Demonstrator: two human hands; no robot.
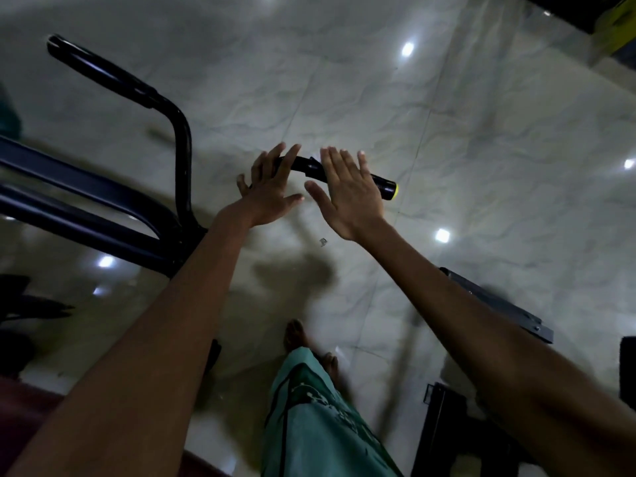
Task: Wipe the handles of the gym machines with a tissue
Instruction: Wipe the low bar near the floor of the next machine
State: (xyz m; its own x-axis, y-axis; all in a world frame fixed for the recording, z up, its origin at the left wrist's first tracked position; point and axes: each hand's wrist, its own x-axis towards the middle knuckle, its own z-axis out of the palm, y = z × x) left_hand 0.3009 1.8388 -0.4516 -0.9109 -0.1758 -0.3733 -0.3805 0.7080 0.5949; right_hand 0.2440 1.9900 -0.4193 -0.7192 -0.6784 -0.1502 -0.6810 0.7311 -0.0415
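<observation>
Left hand: the left hand (272,191) is held out flat with its fingers straight and spread. It holds nothing. Its fingertips lie over the inner end of the near handle.
Right hand: the right hand (347,187) is also flat, fingers straight and close together. It grips nothing. It sits over the middle of the near handle, and I cannot tell if the palm touches it.
Near handle: a short black handle (383,185) sticks out to the right from under both hands. It has a yellow cap (396,191) on its end.
Tissue: a tiny bit of white (315,159) shows just by the right hand's fingers, on the handle. It may be the tissue, but it is too small to tell.
Far handle: another black handle (103,72) points up to the left, well apart from the hands.
Machine frame: dark bars (69,187) run along the left side and join the bent tube of the handles.
Floor: shiny pale marble tiles (481,132) with bright light spots.
Person: a green garment (309,414) and bare feet (296,335) show at the bottom.
</observation>
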